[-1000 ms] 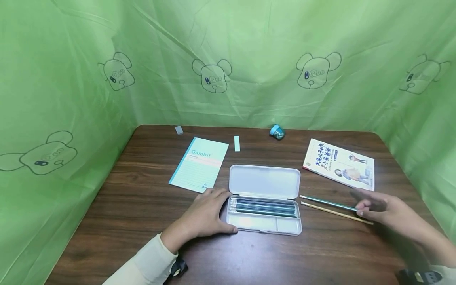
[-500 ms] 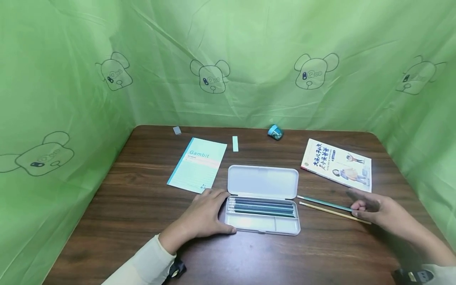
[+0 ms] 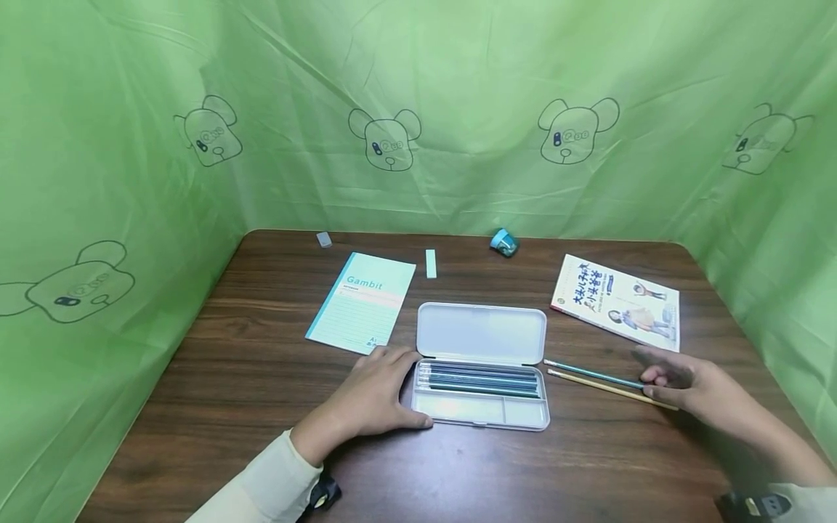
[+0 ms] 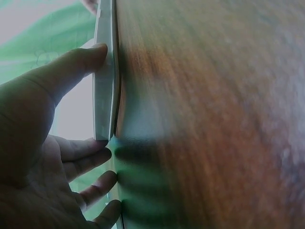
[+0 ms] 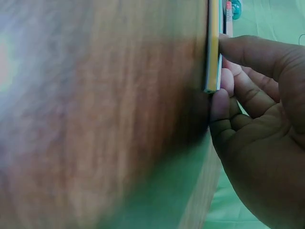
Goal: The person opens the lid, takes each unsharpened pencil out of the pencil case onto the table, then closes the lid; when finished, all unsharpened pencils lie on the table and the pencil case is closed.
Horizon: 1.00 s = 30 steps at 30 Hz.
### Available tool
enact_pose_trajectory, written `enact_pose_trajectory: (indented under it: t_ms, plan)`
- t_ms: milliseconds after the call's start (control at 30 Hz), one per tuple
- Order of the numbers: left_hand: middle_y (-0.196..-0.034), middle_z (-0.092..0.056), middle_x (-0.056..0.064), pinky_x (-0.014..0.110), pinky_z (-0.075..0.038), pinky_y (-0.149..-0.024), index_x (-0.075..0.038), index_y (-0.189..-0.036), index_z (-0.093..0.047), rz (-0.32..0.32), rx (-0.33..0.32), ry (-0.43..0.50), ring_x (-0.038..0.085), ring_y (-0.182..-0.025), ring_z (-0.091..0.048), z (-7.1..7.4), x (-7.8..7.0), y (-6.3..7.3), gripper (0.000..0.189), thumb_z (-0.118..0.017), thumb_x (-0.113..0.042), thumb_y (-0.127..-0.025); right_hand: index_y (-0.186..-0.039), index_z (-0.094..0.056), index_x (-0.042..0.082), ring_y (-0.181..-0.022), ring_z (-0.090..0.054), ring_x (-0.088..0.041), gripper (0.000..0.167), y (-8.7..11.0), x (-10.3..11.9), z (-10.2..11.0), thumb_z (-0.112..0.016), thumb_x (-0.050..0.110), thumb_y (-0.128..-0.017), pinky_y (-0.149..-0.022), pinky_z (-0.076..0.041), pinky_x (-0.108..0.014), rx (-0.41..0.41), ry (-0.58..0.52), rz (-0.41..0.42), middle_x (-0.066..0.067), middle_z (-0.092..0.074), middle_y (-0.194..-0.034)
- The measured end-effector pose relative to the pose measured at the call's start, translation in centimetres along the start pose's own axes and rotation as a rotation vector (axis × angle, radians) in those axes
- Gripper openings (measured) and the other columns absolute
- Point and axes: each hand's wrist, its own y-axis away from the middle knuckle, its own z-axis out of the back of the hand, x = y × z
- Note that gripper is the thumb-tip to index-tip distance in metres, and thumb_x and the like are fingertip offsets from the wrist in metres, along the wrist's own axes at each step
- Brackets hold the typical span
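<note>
A white pencil case [image 3: 480,334] lies with its lid folded back, several dark and teal pencils [image 3: 484,380] in its rear compartment. My left hand [image 3: 373,396] grips the case's left end, thumb at the front edge. The left wrist view shows this thumb [image 4: 90,57] against the case's side wall [image 4: 104,95] and a finger at its corner. To the right, my right hand [image 3: 700,385] pinches the near end of a teal pencil [image 3: 595,373]. Beside that pencil lies a yellow pencil [image 3: 611,390], which reaches close to the right thumb; in the right wrist view the yellow pencil [image 5: 213,52] partly covers the teal one.
A Gambit notebook [image 3: 362,298] is behind the left hand, and a picture book [image 3: 615,301] lies behind the right. Along the back are a small grey block [image 3: 324,240], a pale green strip [image 3: 431,264] and a blue pencil sharpener [image 3: 504,242]. Green cloth [image 3: 471,196] walls the table.
The whole head view has shifted slightly left. Both hands keep their holds, and the teal pencil's eraser end stays by the case's right side.
</note>
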Motion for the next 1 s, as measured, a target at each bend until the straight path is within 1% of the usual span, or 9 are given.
enact_pose_trajectory:
  t_ms: [100,167,267,400,533,600,767,867,1000]
  plan:
    - [-0.16,-0.063,0.006,0.059,-0.045,-0.12,-0.012,-0.156,-0.06,-0.002,0.002,-0.001,0.034,-0.142,-0.056,0.0,0.0,0.0,0.101,-0.094,-0.066,-0.078,-0.157,-0.058,-0.004,-0.096,-0.069,0.007,0.067,-0.3,1.0,0.1,-0.085,0.008,-0.096,-0.081,-0.054,-0.013,-0.023,0.034,-0.006,0.008,-0.081,-0.109]
    - [-0.161,-0.062,0.006,0.06,-0.045,-0.12,-0.012,-0.157,-0.06,-0.001,0.003,-0.003,0.034,-0.143,-0.056,0.0,0.1,-0.1,0.101,-0.094,-0.066,-0.078,-0.157,-0.058,-0.002,-0.097,-0.07,0.007,0.066,-0.8,2.2,0.1,-0.084,0.01,-0.098,-0.084,-0.054,-0.012,-0.025,0.026,0.001,0.006,-0.082,-0.112]
    - [-0.162,-0.062,0.007,0.06,-0.045,-0.121,-0.012,-0.157,-0.06,0.002,0.003,-0.007,0.035,-0.145,-0.055,0.0,0.1,-0.1,0.102,-0.094,-0.067,-0.078,-0.158,-0.056,-0.004,-0.1,-0.074,0.002,0.066,-1.6,4.3,-0.3,-0.082,0.005,-0.098,-0.086,-0.058,-0.014,-0.006,-0.085,0.063,0.001,-0.083,-0.115]
    - [-0.161,-0.062,0.006,0.06,-0.045,-0.121,-0.013,-0.157,-0.06,0.001,0.004,-0.007,0.034,-0.144,-0.056,0.0,0.1,-0.1,0.101,-0.094,-0.067,-0.078,-0.161,-0.049,-0.008,-0.104,-0.079,-0.009,0.072,-2.7,7.2,-1.7,-0.079,-0.007,-0.096,-0.089,-0.063,-0.02,0.09,-0.284,0.174,-0.008,-0.082,-0.117]
    - [-0.161,-0.062,0.006,0.06,-0.045,-0.12,-0.013,-0.157,-0.06,0.0,0.006,-0.004,0.034,-0.142,-0.056,0.0,0.0,-0.2,0.101,-0.094,-0.066,-0.078,-0.162,-0.047,-0.008,-0.106,-0.08,-0.017,0.075,-3.8,10.0,-3.4,-0.079,-0.007,-0.094,-0.091,-0.065,-0.025,0.185,-0.355,0.234,-0.019,-0.08,-0.118]
    - [-0.16,-0.063,0.006,0.059,-0.046,-0.119,-0.013,-0.156,-0.06,0.001,0.005,-0.003,0.033,-0.142,-0.056,0.1,0.0,-0.1,0.1,-0.094,-0.066,-0.078,-0.162,-0.05,-0.006,-0.108,-0.08,-0.015,0.075,-4.2,11.3,-4.4,-0.081,-0.002,-0.095,-0.093,-0.065,-0.025,0.208,-0.314,0.252,-0.017,-0.081,-0.119]
    - [-0.16,-0.063,0.006,0.06,-0.046,-0.12,-0.013,-0.156,-0.06,0.005,0.005,-0.004,0.033,-0.142,-0.056,0.1,0.0,-0.1,0.1,-0.094,-0.066,-0.078,-0.163,-0.054,0.002,-0.112,-0.079,-0.013,0.07,-5.2,13.9,-6.4,-0.082,0.008,-0.099,-0.094,-0.065,-0.028,0.27,-0.147,0.255,-0.005,-0.083,-0.123]
    - [-0.16,-0.063,0.005,0.06,-0.045,-0.12,-0.013,-0.156,-0.06,0.003,0.007,0.0,0.034,-0.142,-0.056,0.1,0.0,-0.1,0.1,-0.094,-0.066,-0.078,-0.162,-0.056,0.004,-0.113,-0.079,-0.016,0.068,-5.7,14.8,-7.3,-0.083,0.011,-0.1,-0.092,-0.065,-0.032,0.282,-0.054,0.258,-0.001,-0.084,-0.124]
    - [-0.159,-0.063,0.005,0.059,-0.046,-0.119,-0.013,-0.156,-0.06,-0.002,0.005,0.004,0.033,-0.142,-0.057,0.1,0.0,-0.1,0.1,-0.094,-0.066,-0.078,-0.161,-0.058,0.006,-0.114,-0.078,-0.015,0.068,-5.9,15.4,-7.8,-0.085,0.015,-0.099,-0.091,-0.062,-0.033,0.285,0.056,0.264,0.005,-0.084,-0.122]
